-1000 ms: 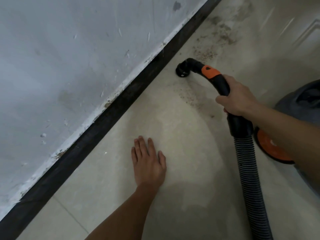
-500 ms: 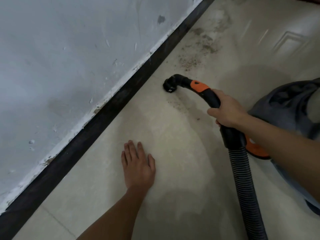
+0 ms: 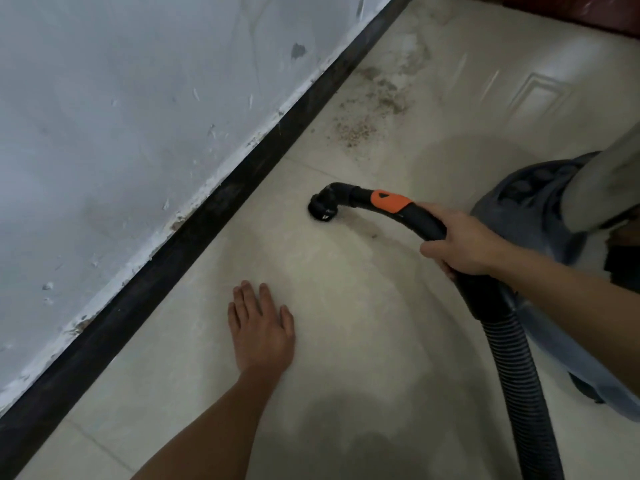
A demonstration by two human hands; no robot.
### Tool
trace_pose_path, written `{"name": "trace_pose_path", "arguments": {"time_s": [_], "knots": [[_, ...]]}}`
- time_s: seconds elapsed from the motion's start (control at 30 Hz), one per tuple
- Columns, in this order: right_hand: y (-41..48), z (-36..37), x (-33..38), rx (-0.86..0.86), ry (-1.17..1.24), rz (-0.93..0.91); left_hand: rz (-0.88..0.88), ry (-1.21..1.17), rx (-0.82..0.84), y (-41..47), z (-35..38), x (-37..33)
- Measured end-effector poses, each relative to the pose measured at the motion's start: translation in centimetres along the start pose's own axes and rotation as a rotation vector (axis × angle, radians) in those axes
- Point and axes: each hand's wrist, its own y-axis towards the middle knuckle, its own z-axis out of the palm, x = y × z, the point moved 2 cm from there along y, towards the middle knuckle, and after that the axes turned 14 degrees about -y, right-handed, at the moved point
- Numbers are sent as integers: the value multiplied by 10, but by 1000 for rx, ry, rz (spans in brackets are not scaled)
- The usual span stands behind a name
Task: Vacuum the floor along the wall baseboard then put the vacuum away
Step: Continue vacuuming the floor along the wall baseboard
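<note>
A black baseboard [image 3: 194, 233] runs under the scuffed wall [image 3: 121, 116]. The left hand [image 3: 261, 329] lies flat on the floor [image 3: 346, 306], fingers straight, holding nothing. The vacuum nozzle [image 3: 322, 211] sits mouth-down near the baseboard, short of a dirt patch [image 3: 356, 131]. The right hand [image 3: 464, 244] grips the curved handle [image 3: 391, 202] above the ribbed hose [image 3: 516, 368], beside the grey vacuum body [image 3: 530, 209].

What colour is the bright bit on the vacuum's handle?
Orange: the clip on the black vacuum handle, seen in the head view.
</note>
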Motion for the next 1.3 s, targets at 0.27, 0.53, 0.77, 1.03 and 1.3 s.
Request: {"name": "trace_pose_path", "arguments": {"time_s": [0.27,0.53,0.77,1.03,1.3], "knots": [[-37,-7,-18,-30,-88,33,14,6,37,-1,-3,0],[-85,-4,-42,-22,-100,77,33,8,67,0,-5,4],[-137,-11,-52,28,-127,110,26,42,60,0,0,5],[-220,-21,-93,115,-25,308,98,81,99,-21,15,-27],[-228,-23,-93,-23,-266,324,131,64,139,-23,16,-36]]}}
